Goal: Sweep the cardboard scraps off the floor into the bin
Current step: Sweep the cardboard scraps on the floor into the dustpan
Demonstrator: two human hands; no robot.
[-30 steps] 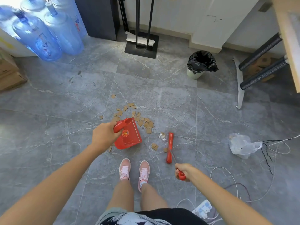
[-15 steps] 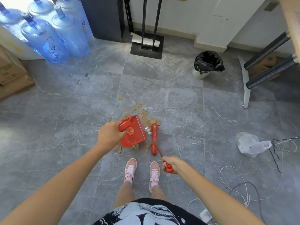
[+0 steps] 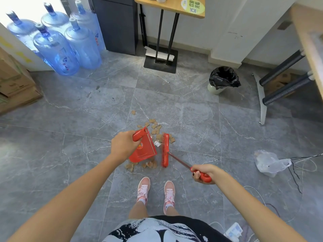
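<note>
Small brown cardboard scraps [image 3: 154, 127] lie in a loose pile on the grey tiled floor, with a few more scraps [image 3: 148, 165] near my feet. My left hand [image 3: 124, 145] grips the handle of a red dustpan [image 3: 145, 148], which is tilted on the floor beside the pile. My right hand [image 3: 202, 172] is closed on the red handle of a small red broom [image 3: 165, 150], whose head stands on the floor just right of the dustpan. The bin [image 3: 222, 80], lined with a black bag, stands further off at the upper right.
Several blue water jugs [image 3: 57, 49] and cardboard boxes [image 3: 14, 84] stand at the left. A black stand base [image 3: 160, 62] is at the back wall, table legs [image 3: 283, 84] at the right. A crumpled plastic bag [image 3: 269, 162], cables and a power strip [image 3: 234, 230] lie at the right.
The broom head has swept leftwards, close up against the dustpan, pushing scraps with it. My right hand has moved with the handle. The view has tilted up and shows more of the back wall.
</note>
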